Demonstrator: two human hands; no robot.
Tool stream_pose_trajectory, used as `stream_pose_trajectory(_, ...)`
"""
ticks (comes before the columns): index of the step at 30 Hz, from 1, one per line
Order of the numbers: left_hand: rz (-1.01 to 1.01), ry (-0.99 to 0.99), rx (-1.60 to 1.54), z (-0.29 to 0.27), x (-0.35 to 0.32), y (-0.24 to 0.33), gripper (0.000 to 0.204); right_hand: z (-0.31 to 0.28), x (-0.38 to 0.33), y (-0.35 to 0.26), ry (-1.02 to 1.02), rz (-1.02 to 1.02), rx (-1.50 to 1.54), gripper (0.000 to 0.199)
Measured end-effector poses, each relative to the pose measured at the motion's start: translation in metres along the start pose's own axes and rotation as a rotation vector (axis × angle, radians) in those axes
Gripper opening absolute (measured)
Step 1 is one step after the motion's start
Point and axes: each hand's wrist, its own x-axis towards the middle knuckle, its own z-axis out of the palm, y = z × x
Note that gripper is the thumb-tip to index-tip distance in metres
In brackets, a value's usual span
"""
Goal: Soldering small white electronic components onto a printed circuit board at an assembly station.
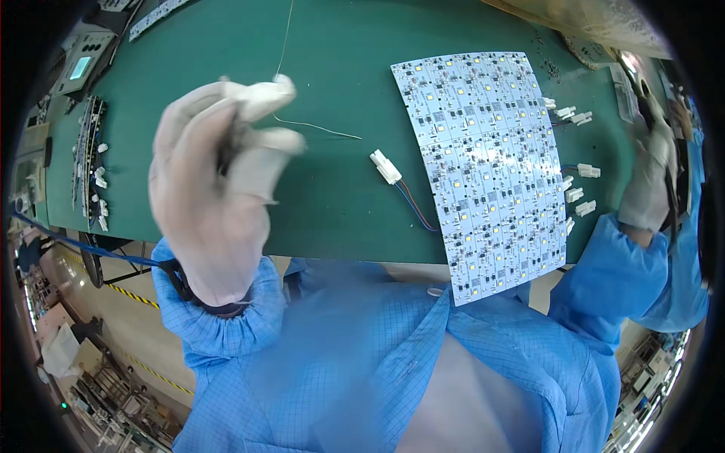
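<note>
My left hand (215, 170), in a white glove, is raised over the left part of the green mat, fingers curled. A thin solder wire (316, 127) runs down from the far edge to its fingertips and sticks out beyond them. At the far right, my gloved right hand (648, 177) closes round a dark, slim soldering iron (643, 102), partly hidden near the picture's rim. Between the hands lies a white LED board panel (495, 177), its near edge over the table's front edge. A white plug connector (386, 167) on red and blue wires lies left of the panel.
Several white connectors (581, 171) stick out along the panel's right side. Finished-looking strips with connectors (89, 162) lie at the left. A station with a lit display (79, 66) stands at the far left. A blue cord (83, 245) runs to my left wrist.
</note>
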Motion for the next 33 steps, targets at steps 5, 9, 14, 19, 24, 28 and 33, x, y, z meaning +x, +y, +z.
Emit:
stream_pose_trajectory(5, 0.096, 0.003, -0.556, -0.012, -0.014, -0.011, 0.049, 0.0, -0.014, -0.022, 0.006, 0.051, 0.187, 0.039)
stream_pose_trajectory(9, 0.049, -0.185, -0.103, -0.037, -0.033, -0.004, 0.05, -0.015, -0.038, -0.019, -0.029, 0.135, 0.354, 0.04)
stream_pose_trajectory(14, -0.181, -0.283, -0.255, -0.048, -0.041, 0.006, 0.017, -0.023, -0.075, 0.003, 0.161, -0.041, 0.206, 0.036)
stream_pose_trajectory(19, -0.033, -0.216, -0.332, -0.035, -0.033, 0.013, 0.017, -0.018, -0.076, 0.002, 0.096, 0.023, 0.139, 0.034)
stream_pose_trajectory(24, 0.265, -0.468, -0.578, 0.0, 0.009, 0.02, 0.012, -0.016, -0.072, -0.003, 0.138, 0.058, 0.104, 0.038)
stream_pose_trajectory(28, 0.455, -0.584, -0.59, 0.019, 0.028, 0.016, 0.006, -0.017, -0.074, 0.001, 0.104, 0.125, 0.311, 0.046)
stream_pose_trajectory(33, 0.443, -0.674, -0.623, 0.031, 0.039, 0.023, 0.01, -0.015, -0.076, -0.001, 0.19, 0.264, 0.557, 0.059)
